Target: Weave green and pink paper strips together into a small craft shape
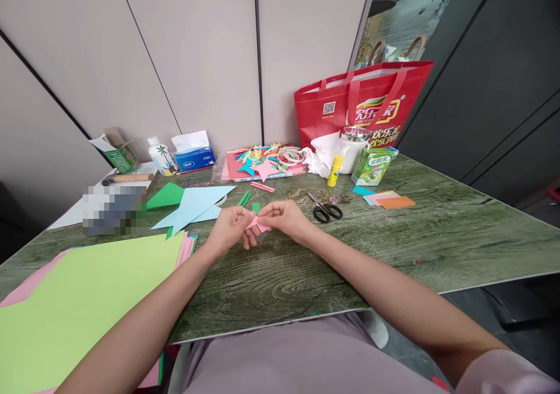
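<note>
Between my two hands is a small piece of pink paper [263, 227], partly hidden by the fingers. My left hand [231, 226] pinches its left side. On the other side my right hand [282, 218] has thumb and forefinger closed on the same paper. A small green paper piece [256, 207] shows just behind the fingertips; whether it is held or lies on the table, I cannot tell. Green strips [244, 198] and pink strips [263, 187] lie beyond the hands. To the right of my right hand rest black-handled scissors [324, 211].
Large green paper sheets [96, 295] cover the table's left front. Light blue paper [199, 204] lies behind them. At the back stand a tissue box [195, 159], a glue stick [335, 171], a white mug [350, 156], a green carton [373, 167] and a red bag [326, 93].
</note>
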A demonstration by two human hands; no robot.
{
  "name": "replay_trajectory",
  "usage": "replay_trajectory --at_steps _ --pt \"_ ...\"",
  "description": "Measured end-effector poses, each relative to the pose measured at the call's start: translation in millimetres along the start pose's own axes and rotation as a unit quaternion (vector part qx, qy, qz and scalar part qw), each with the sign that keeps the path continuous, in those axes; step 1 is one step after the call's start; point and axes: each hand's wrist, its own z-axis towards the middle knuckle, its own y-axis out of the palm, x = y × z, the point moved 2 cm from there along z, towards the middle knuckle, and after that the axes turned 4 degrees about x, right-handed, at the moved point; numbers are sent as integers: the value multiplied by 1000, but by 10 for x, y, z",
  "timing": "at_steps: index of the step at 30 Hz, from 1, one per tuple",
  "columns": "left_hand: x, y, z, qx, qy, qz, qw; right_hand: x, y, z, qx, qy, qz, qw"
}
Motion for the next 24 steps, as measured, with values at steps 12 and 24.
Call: replay_trajectory --at_steps 12,24 --pt "-25 -42 36 -15 5 -56 998 -21 -36 4 29 -12 23 999" --pt "54 -30 4 13 41 33 999 7 -33 -1 10 -8 12 1000"
